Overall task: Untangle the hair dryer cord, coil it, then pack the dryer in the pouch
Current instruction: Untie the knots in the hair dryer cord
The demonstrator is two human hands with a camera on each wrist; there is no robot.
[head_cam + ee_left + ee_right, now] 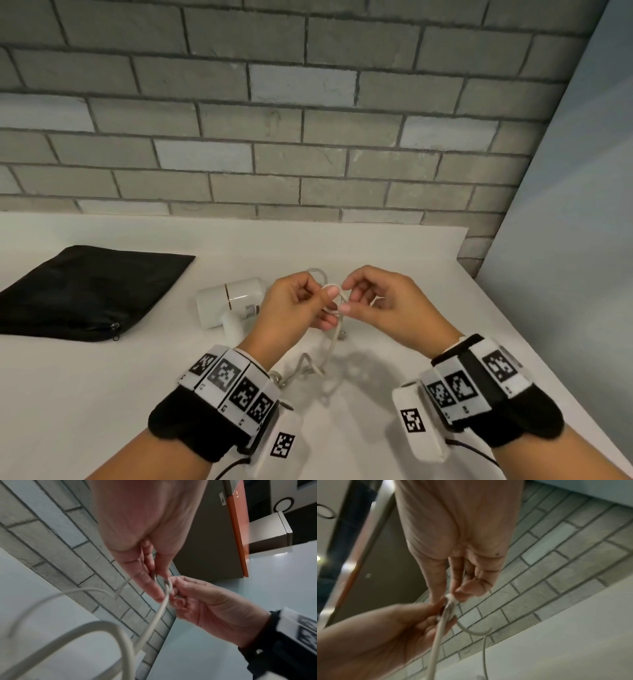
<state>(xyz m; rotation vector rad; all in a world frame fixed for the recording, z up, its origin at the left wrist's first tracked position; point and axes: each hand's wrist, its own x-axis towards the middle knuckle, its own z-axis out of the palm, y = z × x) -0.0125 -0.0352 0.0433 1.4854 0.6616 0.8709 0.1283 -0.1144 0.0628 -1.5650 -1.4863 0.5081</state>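
two hands meet over one small knot in the white cord [334,298], held above the table [102,394]. the left hand [294,305] pinches the loop with thumb and fingertips; the right hand [383,305] pinches it from the other side. slack cord trails toward the near edge. the white dryer [229,301] lies just left, the black pouch [85,294] far left.

The hair dryer [230,301] has a smooth, glossy white plastic shell with a thin metallic band, and its cord [329,346] looks like matt off-white rubbery plastic. The pouch [85,291] is black woven cloth with a faint sheen, lying on a smooth matt white table [102,394] before a rough grey brick wall [308,120]
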